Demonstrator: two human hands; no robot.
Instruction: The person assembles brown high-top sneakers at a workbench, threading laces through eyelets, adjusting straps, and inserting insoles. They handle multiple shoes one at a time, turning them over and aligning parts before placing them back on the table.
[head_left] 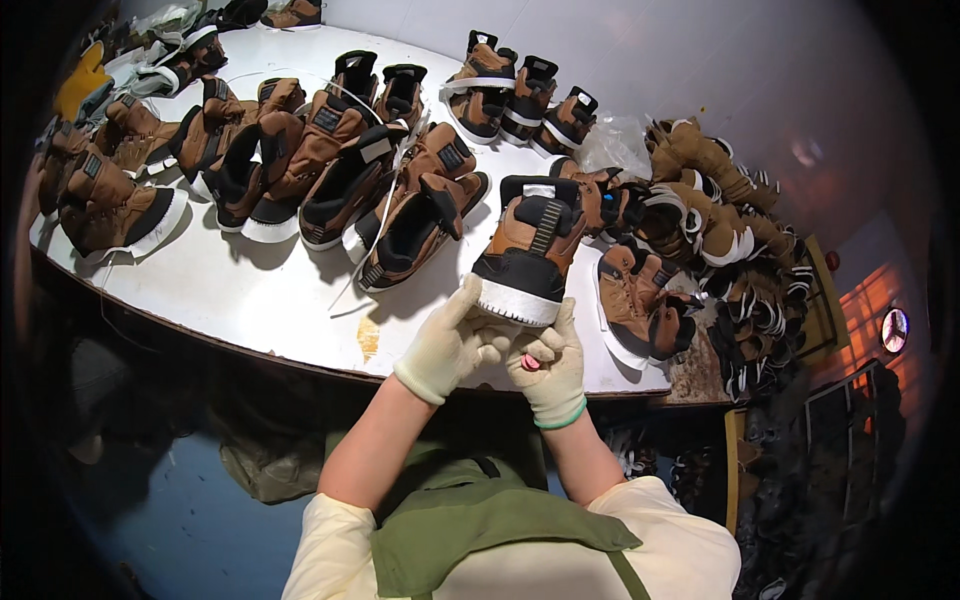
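Observation:
Over the front part of the white table, a brown and black high-top shoe (533, 240) is held up with its heel facing me. Its thick white sole has short dark stitch marks along the rim. My left hand (452, 345), in a cream knit glove, grips the sole at its left side. At the lower right of the sole, my right hand (552, 370), gloved the same with a green cuff edge, is closed against it. A small pink-red thing (530, 362) shows among the right fingers; its kind is unclear. Inside the shoe, a white label shows.
Several similar shoes (405, 240) cover the table's left, with a thin white cord lying across them. Another brown shoe (632, 300) stands just right of my hands. Piled tan shoe uppers (710, 200) and a clear plastic bag (612, 148) lie at the right.

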